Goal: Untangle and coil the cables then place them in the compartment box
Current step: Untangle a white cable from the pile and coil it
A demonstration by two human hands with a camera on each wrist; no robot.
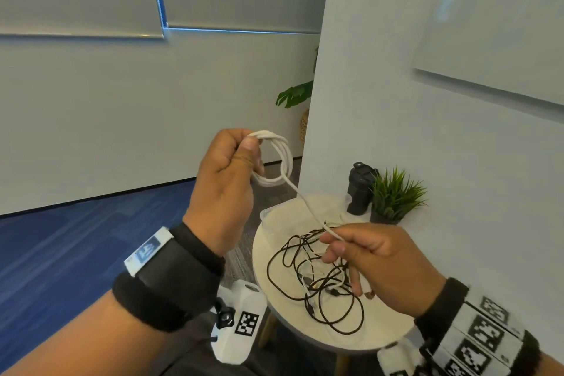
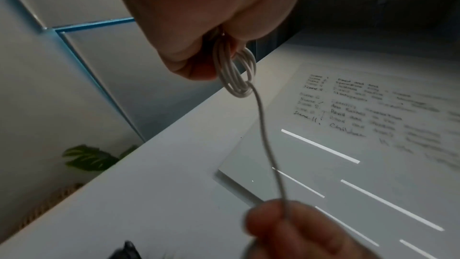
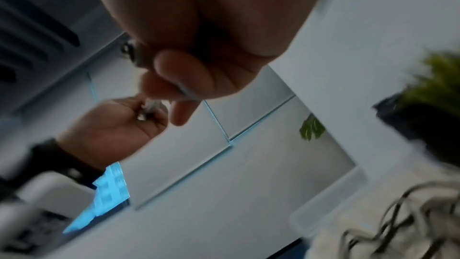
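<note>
Your left hand grips a coiled white cable raised above the round table; its loose end runs down to your right hand, pinched between thumb and forefinger above tangled black cables.

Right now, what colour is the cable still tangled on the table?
Black, the tangled cable on the round table; the head view shows it best.

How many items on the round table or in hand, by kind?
White cable, held by left hand and right hand: 1
Black cable tangle: 1, strands uncountable
Clear box: 1
Black bottle: 1
Potted plant: 1
Total: 5
</note>
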